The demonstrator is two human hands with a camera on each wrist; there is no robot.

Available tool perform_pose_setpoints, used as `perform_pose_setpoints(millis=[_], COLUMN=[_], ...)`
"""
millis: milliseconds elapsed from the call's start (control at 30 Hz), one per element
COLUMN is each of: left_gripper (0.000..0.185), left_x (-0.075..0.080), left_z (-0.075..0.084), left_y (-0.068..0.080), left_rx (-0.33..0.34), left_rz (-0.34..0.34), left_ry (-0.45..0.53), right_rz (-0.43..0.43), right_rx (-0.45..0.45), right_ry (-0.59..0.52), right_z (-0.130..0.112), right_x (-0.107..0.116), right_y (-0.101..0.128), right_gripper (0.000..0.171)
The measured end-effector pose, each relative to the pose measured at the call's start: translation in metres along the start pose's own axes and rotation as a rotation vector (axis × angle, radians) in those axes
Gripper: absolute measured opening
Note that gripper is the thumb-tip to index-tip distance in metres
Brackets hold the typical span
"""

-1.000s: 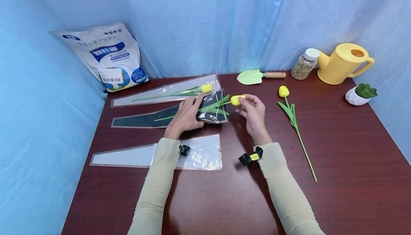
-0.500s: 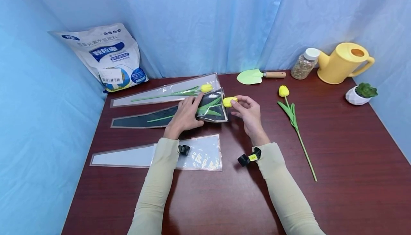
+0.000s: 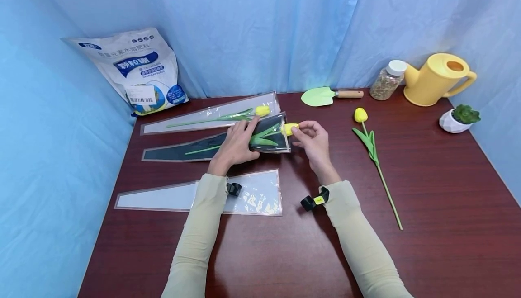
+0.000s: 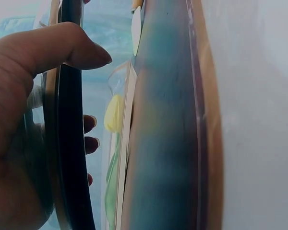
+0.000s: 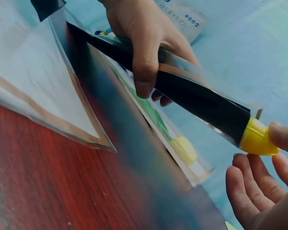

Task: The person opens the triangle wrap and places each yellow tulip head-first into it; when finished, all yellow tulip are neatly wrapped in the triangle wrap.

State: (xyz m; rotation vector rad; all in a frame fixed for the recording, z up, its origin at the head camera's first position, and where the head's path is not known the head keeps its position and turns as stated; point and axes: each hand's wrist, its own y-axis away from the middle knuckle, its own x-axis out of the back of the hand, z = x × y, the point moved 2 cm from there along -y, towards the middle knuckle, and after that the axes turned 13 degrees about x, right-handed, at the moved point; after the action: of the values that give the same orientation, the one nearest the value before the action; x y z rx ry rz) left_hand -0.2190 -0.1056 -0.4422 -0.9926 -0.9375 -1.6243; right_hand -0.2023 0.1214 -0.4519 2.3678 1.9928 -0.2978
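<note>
My left hand (image 3: 236,144) grips a black flower sleeve (image 3: 175,152) by its edges, thumb on the near side and fingers on the far side. The sleeve's wide end is lifted off the table in the right wrist view. Inside it lies the green stem and leaves of a yellow tulip (image 3: 287,129), whose bloom pokes out at the mouth. With thumb and fingers my right hand (image 3: 315,146) pinches that bloom (image 5: 257,138). Behind, a white sleeve (image 3: 195,116) holds another yellow tulip (image 3: 262,111). Nearer me lies a flat white sleeve (image 3: 154,199), partly under my left forearm.
A third yellow tulip (image 3: 371,146) lies on the table at the right. Along the back stand a fertilizer bag (image 3: 130,69), a green trowel (image 3: 319,96), a jar (image 3: 386,81), a yellow watering can (image 3: 433,81) and a potted succulent (image 3: 453,121).
My right hand has moved left, sliding the tulip farther into the black sleeve, so its leaves are now inside. The left hand has kept its place on the sleeve.
</note>
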Motion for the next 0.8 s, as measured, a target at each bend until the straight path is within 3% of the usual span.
perform_pose_setpoints(millis=[133, 467, 800], left_gripper=[0.104, 0.102, 0.103], left_x=[0.000, 0.000, 0.001], left_z=[0.001, 0.001, 0.001], left_y=[0.000, 0.000, 0.000], left_rx=[-0.004, 0.004, 0.030], left_rz=[-0.001, 0.010, -0.007], left_ry=[0.001, -0.005, -0.011], right_rz=[-0.027, -0.159, -0.255], right_rx=[0.020, -0.035, -0.082], right_ry=[0.041, 0.150, 0.166], right_z=[0.002, 0.005, 0.006], right_x=[-0.004, -0.011, -0.018], right_y=[0.001, 0.003, 0.009], right_gripper=[0.012, 0.051, 0.063])
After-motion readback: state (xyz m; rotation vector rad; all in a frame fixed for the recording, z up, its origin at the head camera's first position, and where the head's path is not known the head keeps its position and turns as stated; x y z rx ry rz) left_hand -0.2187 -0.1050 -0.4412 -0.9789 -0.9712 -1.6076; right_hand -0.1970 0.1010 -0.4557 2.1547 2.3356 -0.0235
